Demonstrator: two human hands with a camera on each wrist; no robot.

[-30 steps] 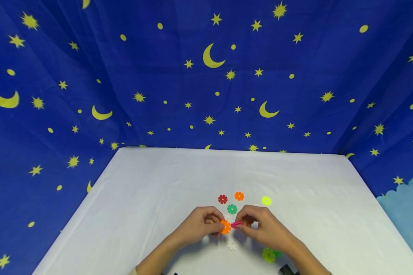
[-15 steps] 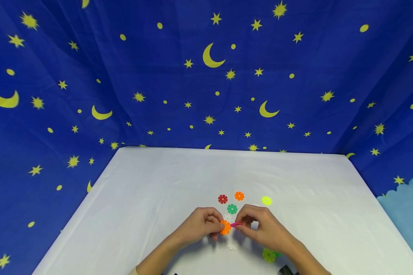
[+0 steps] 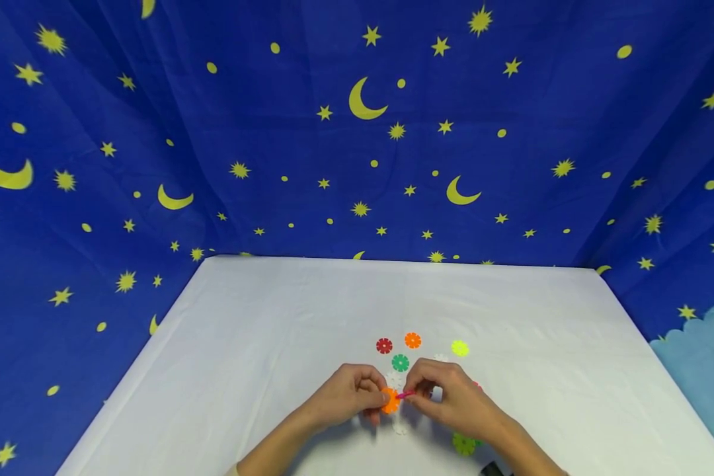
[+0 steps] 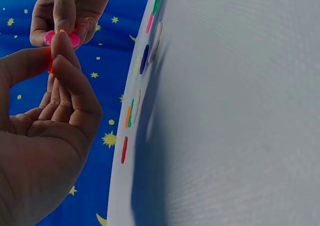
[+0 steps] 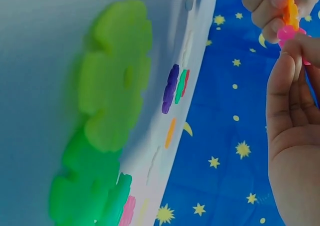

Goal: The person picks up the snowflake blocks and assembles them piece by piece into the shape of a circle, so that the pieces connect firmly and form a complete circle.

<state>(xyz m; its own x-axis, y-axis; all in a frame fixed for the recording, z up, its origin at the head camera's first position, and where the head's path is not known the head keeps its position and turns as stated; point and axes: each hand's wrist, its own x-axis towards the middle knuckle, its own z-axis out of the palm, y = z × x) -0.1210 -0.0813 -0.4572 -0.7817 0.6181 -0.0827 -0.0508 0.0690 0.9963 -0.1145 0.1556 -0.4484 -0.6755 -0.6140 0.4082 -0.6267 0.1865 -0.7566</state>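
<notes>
My left hand (image 3: 354,396) pinches an orange notched disc, the flower-shaped interlocking kind (image 3: 391,401), between thumb and forefinger, its face toward the head camera. Opposite it, my right hand (image 3: 452,398) pinches a pink notched disc (image 3: 405,395), turned nearly edge-on. The pink disc's edge meets the right rim of the orange one, roughly crosswise. In the right wrist view the orange disc (image 5: 290,10) stands right against the pink disc (image 5: 286,33). The left wrist view shows both hands raised above the table, fingertips hiding most of the orange disc (image 4: 50,63).
On the white table (image 3: 274,317) lie loose discs: red (image 3: 384,346), orange (image 3: 413,340), teal (image 3: 400,363), yellow (image 3: 460,348), and white (image 3: 400,428). A lime disc (image 3: 464,443) lies by the right forearm, overlapping a green one (image 5: 85,181). A purple disc (image 5: 170,89) shows in the right wrist view.
The pink disc has turned more edge-on and come left, closing the small gap to the orange disc's rim. Both hands keep their pinch, and the head view has shifted slightly.
</notes>
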